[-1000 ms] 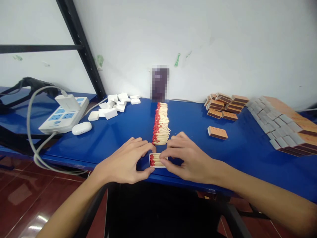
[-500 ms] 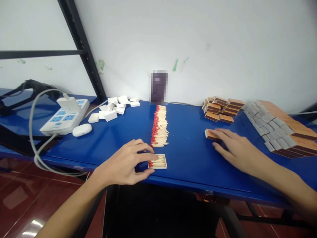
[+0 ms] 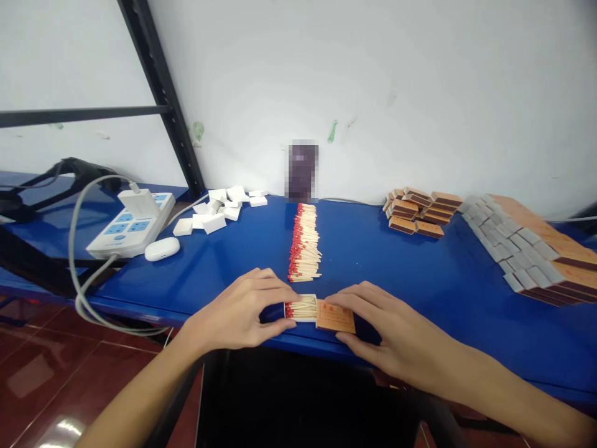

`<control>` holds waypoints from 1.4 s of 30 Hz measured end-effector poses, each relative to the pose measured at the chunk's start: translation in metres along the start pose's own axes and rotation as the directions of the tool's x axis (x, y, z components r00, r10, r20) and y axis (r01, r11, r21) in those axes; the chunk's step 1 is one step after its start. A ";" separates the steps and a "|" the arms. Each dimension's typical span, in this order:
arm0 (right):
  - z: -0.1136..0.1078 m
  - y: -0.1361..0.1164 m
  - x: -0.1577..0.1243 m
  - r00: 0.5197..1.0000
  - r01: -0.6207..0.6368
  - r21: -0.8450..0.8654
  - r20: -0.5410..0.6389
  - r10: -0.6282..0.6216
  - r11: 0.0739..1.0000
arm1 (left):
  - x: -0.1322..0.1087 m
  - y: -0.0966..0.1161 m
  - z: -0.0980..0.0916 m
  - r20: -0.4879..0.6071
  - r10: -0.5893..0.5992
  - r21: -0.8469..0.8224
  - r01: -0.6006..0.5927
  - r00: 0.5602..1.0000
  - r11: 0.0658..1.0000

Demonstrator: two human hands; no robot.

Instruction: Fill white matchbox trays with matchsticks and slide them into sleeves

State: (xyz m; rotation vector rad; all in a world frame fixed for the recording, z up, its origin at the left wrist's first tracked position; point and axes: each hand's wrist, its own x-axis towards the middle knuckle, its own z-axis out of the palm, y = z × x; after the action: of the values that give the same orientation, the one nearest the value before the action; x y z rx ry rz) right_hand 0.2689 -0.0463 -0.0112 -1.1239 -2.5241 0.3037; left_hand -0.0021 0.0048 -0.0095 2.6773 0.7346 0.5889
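Near the table's front edge, my left hand [image 3: 254, 309] pinches the left end of a small white matchbox tray [image 3: 305, 320]. Red-headed matches [image 3: 303, 307] lie side by side inside it. My right hand [image 3: 377, 320] grips an orange matchbox sleeve [image 3: 336, 316] between thumb and fingers. The sleeve's left end meets the right end of the tray; whether the tray has entered it I cannot tell. Just beyond the tray runs a long row of loose matches [image 3: 305, 242], heads to the left.
White empty trays [image 3: 214, 222] lie heaped at the back left, beside a white earbud case [image 3: 162, 249] and a power strip [image 3: 135, 227]. Matchboxes [image 3: 415, 211] are piled at the back right. Stacked boxes [image 3: 536, 249] stand farther right. A pixelated dark object [image 3: 302, 171] leans on the wall.
My right hand has brought the orange sleeve from the right of the table to the tray's right end. My left hand stays on the tray. The view has shifted slightly.
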 end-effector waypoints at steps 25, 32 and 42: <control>0.005 -0.006 0.030 0.995 0.053 0.228 0.072 -0.071 0.972 | -0.001 -0.003 -0.003 0.080 -0.110 -0.162 0.122 0.991 0.979; 0.014 -0.009 0.035 0.983 0.156 0.276 0.051 -0.176 0.948 | 0.000 -0.003 -0.003 0.087 -0.091 -0.118 0.101 0.992 0.988; -0.011 0.009 -0.024 0.989 -0.042 0.004 -0.140 0.042 0.999 | -0.002 -0.003 -0.009 -0.118 -0.197 -0.237 0.165 0.973 0.957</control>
State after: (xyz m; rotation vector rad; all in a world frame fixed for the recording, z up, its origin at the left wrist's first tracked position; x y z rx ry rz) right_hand 0.2945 -0.0579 -0.0101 -1.1568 -2.3800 0.2287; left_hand -0.0093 0.0078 -0.0040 2.3484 0.8840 0.7690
